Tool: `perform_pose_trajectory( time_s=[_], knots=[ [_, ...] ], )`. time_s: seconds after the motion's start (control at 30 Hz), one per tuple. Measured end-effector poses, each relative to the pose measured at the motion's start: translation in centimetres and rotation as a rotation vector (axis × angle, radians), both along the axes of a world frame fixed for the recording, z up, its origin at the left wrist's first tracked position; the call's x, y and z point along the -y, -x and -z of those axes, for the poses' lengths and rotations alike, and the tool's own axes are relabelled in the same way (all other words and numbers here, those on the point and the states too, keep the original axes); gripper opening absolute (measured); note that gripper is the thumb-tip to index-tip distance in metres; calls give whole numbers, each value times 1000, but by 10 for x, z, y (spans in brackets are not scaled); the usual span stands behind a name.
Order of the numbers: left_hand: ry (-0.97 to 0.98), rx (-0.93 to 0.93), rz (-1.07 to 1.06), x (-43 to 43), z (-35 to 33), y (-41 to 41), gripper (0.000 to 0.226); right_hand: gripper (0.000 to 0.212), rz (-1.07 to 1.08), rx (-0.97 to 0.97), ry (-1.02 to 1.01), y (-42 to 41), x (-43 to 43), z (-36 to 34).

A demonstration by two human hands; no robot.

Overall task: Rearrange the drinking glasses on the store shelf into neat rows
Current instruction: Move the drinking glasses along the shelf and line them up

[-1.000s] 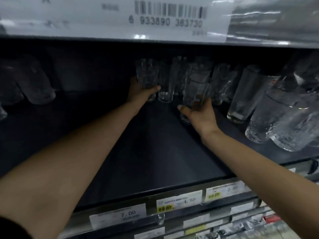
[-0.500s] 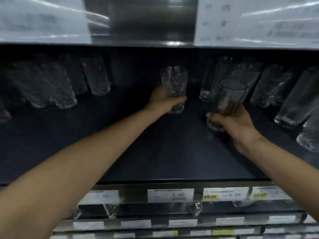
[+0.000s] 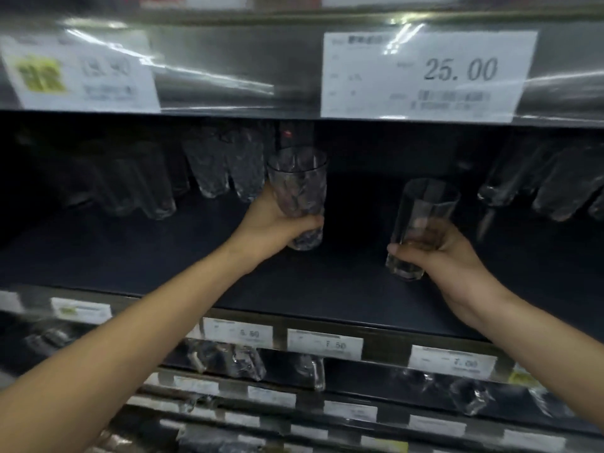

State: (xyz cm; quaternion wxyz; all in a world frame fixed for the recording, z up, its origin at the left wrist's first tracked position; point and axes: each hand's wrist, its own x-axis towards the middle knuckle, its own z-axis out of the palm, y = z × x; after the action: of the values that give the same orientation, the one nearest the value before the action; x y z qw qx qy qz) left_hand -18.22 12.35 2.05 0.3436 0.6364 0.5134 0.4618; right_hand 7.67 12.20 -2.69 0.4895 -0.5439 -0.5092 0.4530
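Curling low round each base: my left hand [image 3: 271, 227] holds a textured clear tumbler [image 3: 297, 188], centre; right hand [image 3: 447, 266] a smooth clear glass [image 3: 425, 207]. Fragile, slick, I judge.

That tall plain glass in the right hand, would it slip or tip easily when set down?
Probably slippery: the plain glass has smooth, clear walls, so the right hand wraps its lower part. Likely tippy: it is tall with a narrow base. Likely rigid and breakable against the hard shelf.
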Motion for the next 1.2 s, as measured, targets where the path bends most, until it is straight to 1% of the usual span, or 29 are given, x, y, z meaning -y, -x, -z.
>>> perform_pose_trajectory(
  time_s=[0.03,0.13,0.27,0.5,0.73,1.0,1.13,1.17,1.2],
  knots=[
    [-7,2,-12,5,0,14,22,61,-11,-4,-5,13,3,-1],
    [-22,-9,-60,17,1,53,29,58,-40,8,-15,50,9,-4],
    [-7,7,-99,25,8,94,36,58,-58,3,-17,91,12,-6],
    [-31,20,-101,29,17,142,37,61,-23,-10,-39,141,11,-2],
    [-51,-15,-56,17,24,168,37,64,61,6,-64,166,7,4],
    [-88,-25,-9,-3,29,172,42,57,119,52,-63,172,7,1],
    [-85,-34,-31,-13,35,178,32,53,114,74,-61,174,9,-4],
    [-76,-38,-44,-16,38,180,36,52,115,75,-63,175,9,-4],
    [-66,-43,-58,-19,39,182,48,51,117,74,-65,175,9,-5]
  ],
)
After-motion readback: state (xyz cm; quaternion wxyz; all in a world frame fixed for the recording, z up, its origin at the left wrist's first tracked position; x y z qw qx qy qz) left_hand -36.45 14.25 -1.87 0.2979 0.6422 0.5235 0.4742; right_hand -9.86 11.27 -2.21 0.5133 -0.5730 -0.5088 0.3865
